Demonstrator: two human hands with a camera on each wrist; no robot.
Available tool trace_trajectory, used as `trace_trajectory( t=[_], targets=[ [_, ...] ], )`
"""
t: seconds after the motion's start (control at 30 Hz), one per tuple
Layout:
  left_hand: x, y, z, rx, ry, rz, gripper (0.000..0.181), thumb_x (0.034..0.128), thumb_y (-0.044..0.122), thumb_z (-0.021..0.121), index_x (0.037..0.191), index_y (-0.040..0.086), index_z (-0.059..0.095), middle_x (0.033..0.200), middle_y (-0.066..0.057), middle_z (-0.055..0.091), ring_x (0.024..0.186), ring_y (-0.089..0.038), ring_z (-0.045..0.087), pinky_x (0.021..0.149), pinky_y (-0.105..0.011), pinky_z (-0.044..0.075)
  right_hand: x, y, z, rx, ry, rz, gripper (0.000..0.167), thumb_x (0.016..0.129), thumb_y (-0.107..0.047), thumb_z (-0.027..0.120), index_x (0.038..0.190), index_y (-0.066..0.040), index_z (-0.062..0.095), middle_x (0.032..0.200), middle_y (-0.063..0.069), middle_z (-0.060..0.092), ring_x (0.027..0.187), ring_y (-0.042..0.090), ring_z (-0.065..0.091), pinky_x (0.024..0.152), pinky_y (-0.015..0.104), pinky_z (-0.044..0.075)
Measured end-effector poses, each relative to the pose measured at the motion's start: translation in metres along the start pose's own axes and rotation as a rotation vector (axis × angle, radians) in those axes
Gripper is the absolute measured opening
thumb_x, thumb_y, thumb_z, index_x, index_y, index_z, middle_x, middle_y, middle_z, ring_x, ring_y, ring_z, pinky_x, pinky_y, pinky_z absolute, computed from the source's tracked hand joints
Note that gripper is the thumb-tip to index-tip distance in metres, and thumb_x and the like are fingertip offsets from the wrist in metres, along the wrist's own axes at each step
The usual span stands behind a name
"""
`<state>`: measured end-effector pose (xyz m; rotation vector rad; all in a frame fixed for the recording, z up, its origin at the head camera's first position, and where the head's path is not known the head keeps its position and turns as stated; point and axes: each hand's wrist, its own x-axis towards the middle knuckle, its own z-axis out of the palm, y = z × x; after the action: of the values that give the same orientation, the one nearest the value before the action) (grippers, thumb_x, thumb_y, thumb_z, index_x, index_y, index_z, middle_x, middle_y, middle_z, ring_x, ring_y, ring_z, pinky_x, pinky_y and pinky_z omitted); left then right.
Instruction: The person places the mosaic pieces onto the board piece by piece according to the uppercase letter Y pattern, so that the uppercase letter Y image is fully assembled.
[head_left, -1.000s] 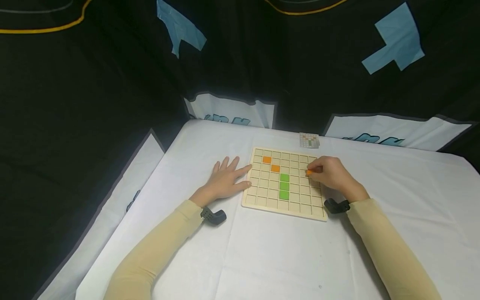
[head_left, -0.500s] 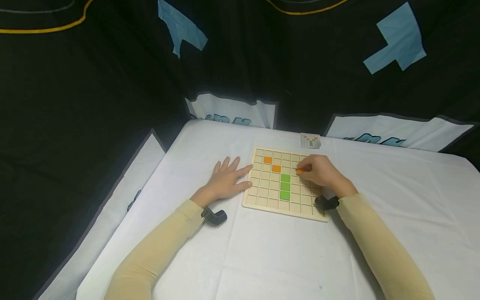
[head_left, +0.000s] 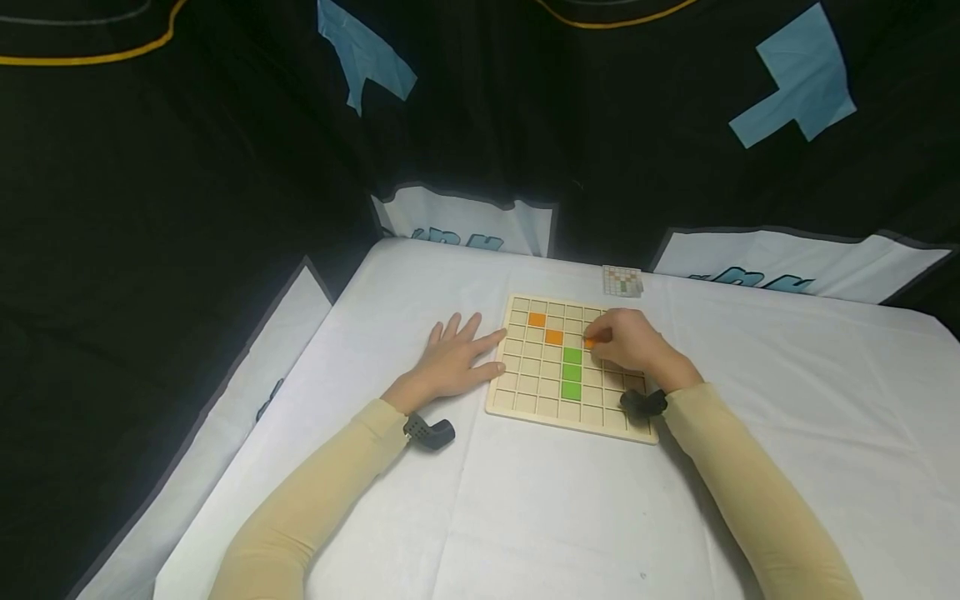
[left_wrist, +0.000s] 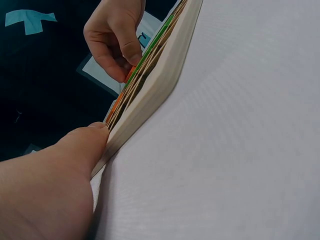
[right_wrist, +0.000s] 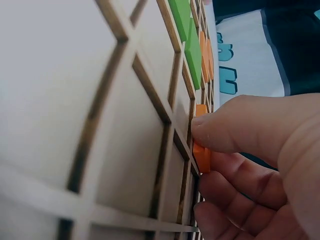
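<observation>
A square wooden grid board lies on the table. Three green tiles form a column in its middle, and two orange tiles sit on a diagonal up and to the left. My right hand pinches another orange tile between thumb and fingers, at the board's surface right of the green column's top; whether it lies fully in a cell is hidden by the fingers. My left hand lies with fingers spread, thumb and index fingertip touching the board's left edge.
A small card printed with a coloured grid lies behind the board. White cloth covers the table. Dark curtains with blue tape hang behind it. A dark device is strapped to each wrist.
My right hand has moved left across the board with the orange tile, from near its right edge toward the green column. My left hand has stayed in place.
</observation>
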<state>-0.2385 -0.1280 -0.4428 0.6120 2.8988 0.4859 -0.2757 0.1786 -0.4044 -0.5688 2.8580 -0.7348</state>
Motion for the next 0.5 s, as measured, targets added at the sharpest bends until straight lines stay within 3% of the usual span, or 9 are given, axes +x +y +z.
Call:
trace_trajectory(
  t=[0.5],
  targets=[
    [-0.0004,0.0002,-0.0008,0.003,0.006,0.003,0.067,0.1009,0.059,0.046,0.161,0.031,0.033,0.171,-0.02,0.014,0.157,-0.051,0.004,0.125,-0.069,0.003,0.0017,-0.0023,0.0011,-0.01,0.0,0.006,0.033,0.081,0.003,0.067,0.113,0.001,0.077,0.117,0.02,0.074,0.111,0.034,0.067,0.099,0.05,0.054]
  ],
)
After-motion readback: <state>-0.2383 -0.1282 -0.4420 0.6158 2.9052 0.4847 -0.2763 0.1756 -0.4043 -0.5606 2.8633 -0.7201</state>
